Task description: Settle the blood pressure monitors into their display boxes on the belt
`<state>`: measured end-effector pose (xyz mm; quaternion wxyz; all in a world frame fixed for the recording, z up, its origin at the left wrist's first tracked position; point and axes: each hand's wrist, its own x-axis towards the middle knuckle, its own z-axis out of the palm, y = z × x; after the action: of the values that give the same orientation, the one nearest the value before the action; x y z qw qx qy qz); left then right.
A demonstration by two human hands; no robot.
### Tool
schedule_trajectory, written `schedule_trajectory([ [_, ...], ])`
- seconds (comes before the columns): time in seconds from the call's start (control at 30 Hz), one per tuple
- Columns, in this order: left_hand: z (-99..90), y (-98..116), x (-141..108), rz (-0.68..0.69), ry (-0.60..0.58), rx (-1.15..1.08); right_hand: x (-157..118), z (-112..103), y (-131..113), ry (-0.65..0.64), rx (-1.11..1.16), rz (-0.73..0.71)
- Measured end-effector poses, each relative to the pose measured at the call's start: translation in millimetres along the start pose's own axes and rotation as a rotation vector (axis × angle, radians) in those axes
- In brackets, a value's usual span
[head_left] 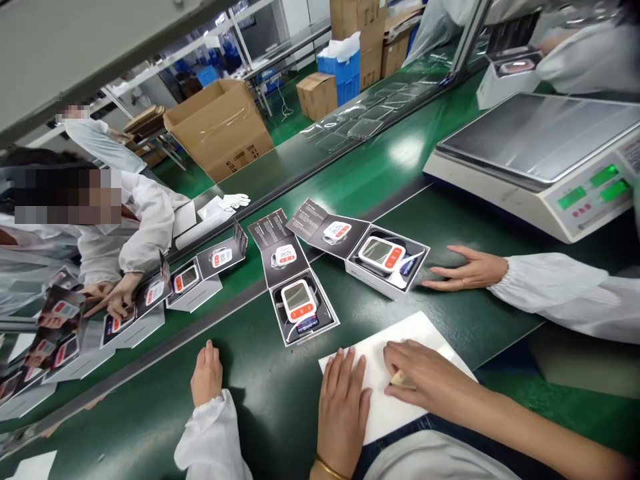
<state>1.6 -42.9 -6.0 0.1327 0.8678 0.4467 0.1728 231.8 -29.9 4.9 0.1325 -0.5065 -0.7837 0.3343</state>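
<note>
Left hand [345,417], with a gold bangle [330,468] at the wrist, is shown with the grip spread and laid on the near edge of a white sheet [420,340]. Right hand [425,377] is curved over the sheet, beside a small pale-yellow object [403,380]; whether that object is pinched cannot be told. The sheet lies on the green surface [260,427], just below an open boxed blood pressure monitor [300,310]. A co-worker's hand [465,268] is seen beside a second monitor box [387,257], and a digital scale [540,160] stands at right.

The left hand [344,417] wears a thin gold bangle [331,468] at the wrist — the right forearm [540,427] is bare. Below them shows a white smock [435,460] — its edge dark blue trim [395,443].
</note>
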Motion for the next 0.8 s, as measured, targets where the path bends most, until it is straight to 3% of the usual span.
schedule_trajectory([
  [0.1,-3.1,2.6,17.9,0.034,-0.034,-0.040,-8.1,-35.4,14.7,0.015,0.279,0.029],
  [0.17,-4.6,3.9,33.4,0.047,-0.044,-0.056,-11.3,-69.0,32.8,0.191,0.305,0.034],
  [0.23,-10.5,1.6,48.9,0.048,-0.036,-0.062,-11.1,-103.8,53.1,0.426,0.187,0.043],
  [0.3,-26.5,-8.9,59.6,0.037,-0.009,-0.057,-7.4,-133.1,70.8,0.558,0.036,0.033],
  [0.4,-73.2,-45.6,59.9,0.002,0.056,-0.032,3.2,-158.9,88.5,0.523,-0.069,-0.033],
  [0.5,-121.5,-91.4,52.5,-0.015,0.126,0.003,17.6,-165.7,98.3,0.414,-0.098,-0.113],
  [0.57,-130.5,-106.0,58.9,0.006,0.123,-0.004,28.3,-164.8,102.3,0.373,-0.117,-0.169],
  [0.6,-124.2,-103.7,68.2,0.026,0.098,-0.013,33.5,-163.7,103.6,0.364,-0.122,-0.192],
  [0.67,-91.0,-78.5,98.1,0.062,0.037,-0.032,42.7,-161.3,105.5,0.351,-0.121,-0.224],
  [0.7,-67.3,-57.6,116.6,0.080,0.011,-0.038,46.3,-160.0,106.0,0.349,-0.118,-0.231],
  [0.8,3.4,11.6,169.6,0.028,0.093,-0.051,50.3,-156.4,106.4,0.366,-0.114,-0.226],
])
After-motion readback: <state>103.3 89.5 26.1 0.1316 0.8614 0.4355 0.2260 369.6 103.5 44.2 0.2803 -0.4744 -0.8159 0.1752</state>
